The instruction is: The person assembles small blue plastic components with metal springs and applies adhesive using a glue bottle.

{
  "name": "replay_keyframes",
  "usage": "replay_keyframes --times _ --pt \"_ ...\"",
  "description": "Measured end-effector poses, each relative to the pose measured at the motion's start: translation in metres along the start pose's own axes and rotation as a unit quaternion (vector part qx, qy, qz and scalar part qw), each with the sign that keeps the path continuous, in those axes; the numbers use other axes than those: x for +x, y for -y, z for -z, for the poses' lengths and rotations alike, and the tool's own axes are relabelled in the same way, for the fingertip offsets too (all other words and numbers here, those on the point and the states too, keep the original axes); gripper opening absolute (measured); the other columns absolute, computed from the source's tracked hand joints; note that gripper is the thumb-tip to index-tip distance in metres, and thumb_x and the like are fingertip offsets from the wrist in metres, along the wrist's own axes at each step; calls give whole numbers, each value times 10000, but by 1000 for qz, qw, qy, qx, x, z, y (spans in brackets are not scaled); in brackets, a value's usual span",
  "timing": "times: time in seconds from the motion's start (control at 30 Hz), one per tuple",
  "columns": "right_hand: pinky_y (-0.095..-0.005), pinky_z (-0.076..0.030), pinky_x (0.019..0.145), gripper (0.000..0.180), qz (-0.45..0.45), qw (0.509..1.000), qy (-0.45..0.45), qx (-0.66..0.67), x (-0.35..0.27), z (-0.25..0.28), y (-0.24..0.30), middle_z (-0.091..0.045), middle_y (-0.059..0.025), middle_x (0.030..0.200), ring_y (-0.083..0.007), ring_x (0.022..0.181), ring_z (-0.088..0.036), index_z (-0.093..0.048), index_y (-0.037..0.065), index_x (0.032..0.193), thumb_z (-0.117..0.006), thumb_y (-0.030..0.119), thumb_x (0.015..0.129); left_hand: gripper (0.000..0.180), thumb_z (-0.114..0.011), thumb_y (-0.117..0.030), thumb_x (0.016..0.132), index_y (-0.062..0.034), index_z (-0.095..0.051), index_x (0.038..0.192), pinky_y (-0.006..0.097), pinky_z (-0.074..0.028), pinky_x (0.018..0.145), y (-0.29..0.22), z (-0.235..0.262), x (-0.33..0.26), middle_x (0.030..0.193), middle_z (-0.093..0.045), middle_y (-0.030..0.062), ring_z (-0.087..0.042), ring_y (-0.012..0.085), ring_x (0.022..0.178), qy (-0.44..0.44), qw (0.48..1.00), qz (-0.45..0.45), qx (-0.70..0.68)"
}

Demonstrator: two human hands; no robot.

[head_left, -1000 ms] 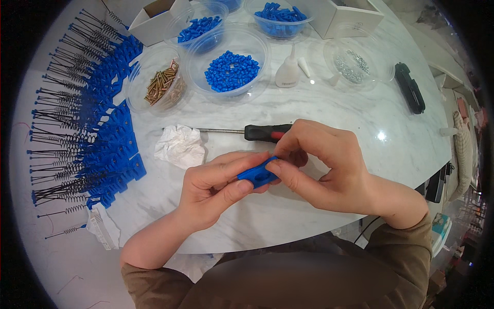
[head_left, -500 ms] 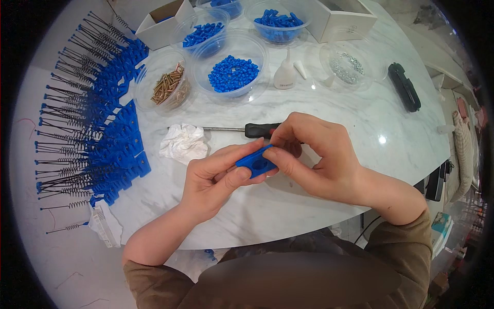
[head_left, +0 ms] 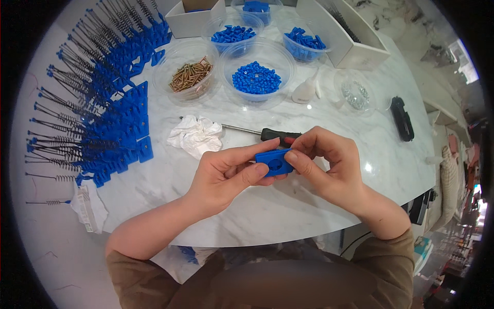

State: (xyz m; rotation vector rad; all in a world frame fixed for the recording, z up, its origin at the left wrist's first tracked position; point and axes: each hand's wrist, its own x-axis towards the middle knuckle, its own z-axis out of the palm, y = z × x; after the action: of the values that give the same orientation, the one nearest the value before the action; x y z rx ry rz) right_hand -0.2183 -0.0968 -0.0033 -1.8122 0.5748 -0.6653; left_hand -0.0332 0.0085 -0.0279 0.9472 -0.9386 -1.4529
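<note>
A small blue plastic block [head_left: 274, 160] with a round hole in its face is held between both hands above the white marble table [head_left: 247, 216]. My left hand [head_left: 226, 175] grips its left side with thumb and fingers. My right hand [head_left: 329, 165] pinches its right end, thumb on the front. A screwdriver [head_left: 267, 134] with a black and red handle lies on the table just behind the hands. A crumpled white tissue [head_left: 195, 136] sits to the left of it.
Many finished blue parts with springs [head_left: 98, 108] cover the table's left side. Clear bowls hold brass screws [head_left: 189, 74], blue beads [head_left: 256, 77] and other blue pieces [head_left: 304, 41]. White boxes [head_left: 198, 15], a small dish [head_left: 355, 95] and a black device [head_left: 402, 118] stand behind and right.
Both hands have kept hold of the blue block and turned it, so its holed face shows now. The view has tilted a little.
</note>
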Motion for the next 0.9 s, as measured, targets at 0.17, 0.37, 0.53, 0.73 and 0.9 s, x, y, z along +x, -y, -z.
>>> replay_keyframes --times 0.17,0.37,0.53,0.73,0.9 --pt "-227 -462 575 110 24 999 -14 -31 -3 -5 -9 -627 -62 702 -81 629 -583 -607 -25 870 -678 52 834 393 -521 -113 957 9 -471 1328 304 -539 872 2 0 -2 1193 -604 141 -622 217 1043 -20 1000 5 16" --pt "-229 -458 575 148 86 992 -12 -88 -2 -7 -7 -612 -61 701 -98 621 -576 -617 -12 899 -703 40 791 374 -511 -88 957 0 -486 1320 304 -529 895 6 -1 -5 1207 -602 124 -599 179 1072 -16 999 -32 39" --pt "-230 -459 574 154 83 992 -9 -94 -2 -7 -9 -628 -68 734 -103 620 -576 -623 -12 910 -704 39 789 367 -524 -112 954 1 -506 1302 289 -542 859 3 -2 -4 1198 -609 118 -610 172 1048 -42 999 -16 23" --pt "-249 -495 623 103 11 999 -28 -35 -6 -9 -8 -657 -112 792 -130 687 -637 -615 -35 933 -624 27 852 354 -532 -125 948 -2 -532 1280 274 -557 811 -1 -2 -3 1164 -623 130 -632 179 999 -65 998 1 26" --pt "-255 -494 608 106 30 999 -2 -35 -4 -7 -5 -652 -119 782 -142 663 -643 -611 -31 935 -624 46 862 344 -526 -110 943 0 -543 1269 268 -560 796 -3 0 -2 1126 -639 124 -644 176 968 -74 997 24 8"
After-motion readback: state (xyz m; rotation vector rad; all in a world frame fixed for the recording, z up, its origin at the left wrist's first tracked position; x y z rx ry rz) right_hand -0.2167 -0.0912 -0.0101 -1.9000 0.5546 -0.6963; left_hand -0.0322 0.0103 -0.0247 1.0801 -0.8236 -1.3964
